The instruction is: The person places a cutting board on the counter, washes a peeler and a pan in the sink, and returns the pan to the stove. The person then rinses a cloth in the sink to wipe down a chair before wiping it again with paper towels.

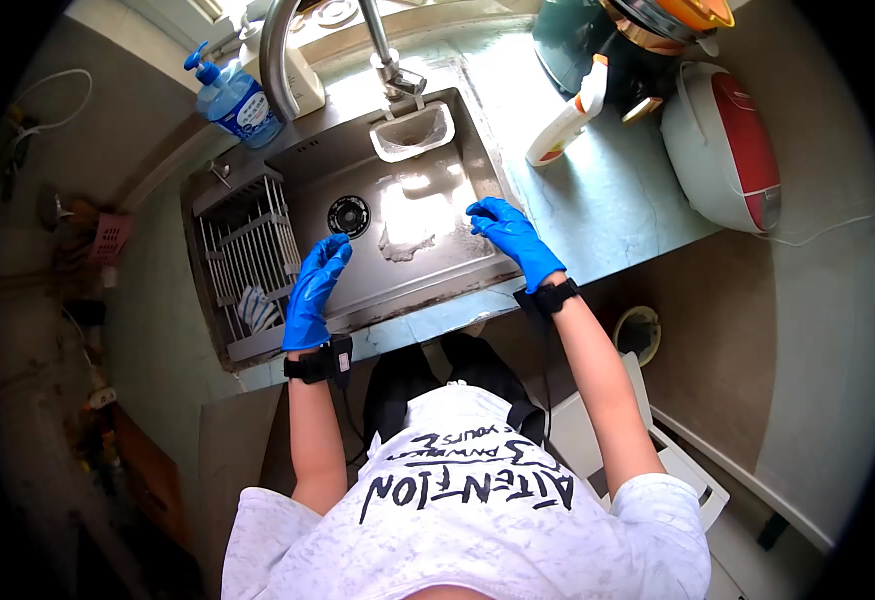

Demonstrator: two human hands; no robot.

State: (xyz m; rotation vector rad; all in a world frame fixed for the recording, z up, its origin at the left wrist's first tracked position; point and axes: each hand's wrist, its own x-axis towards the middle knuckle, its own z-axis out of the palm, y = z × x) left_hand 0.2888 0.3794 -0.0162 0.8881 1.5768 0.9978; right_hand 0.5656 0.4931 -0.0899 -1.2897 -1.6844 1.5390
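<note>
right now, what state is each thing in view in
left hand: gloved, empty, loosely curled
right hand: gloved, empty, loosely curled
tap: no stream showing
sink: looks wet in one patch
caddy: looks empty
rack: holding a cloth
cloth: crumpled
soap bottle: upright, pump fitted
spray bottle: upright
rice cooker: looks shut

Two grips: the left grip (315, 290) and right grip (510, 240), wearing two blue gloves (302, 328). Just behind them, two wristbands (307, 369). Between and ahead: one sink (387, 285), one drain (348, 216), one tap (389, 75). Left of the left grip: one rack (238, 240), one striped cloth (256, 308). Right of the right grip: one spray bottle (569, 120), one red-and-white appliance (744, 130).
</note>
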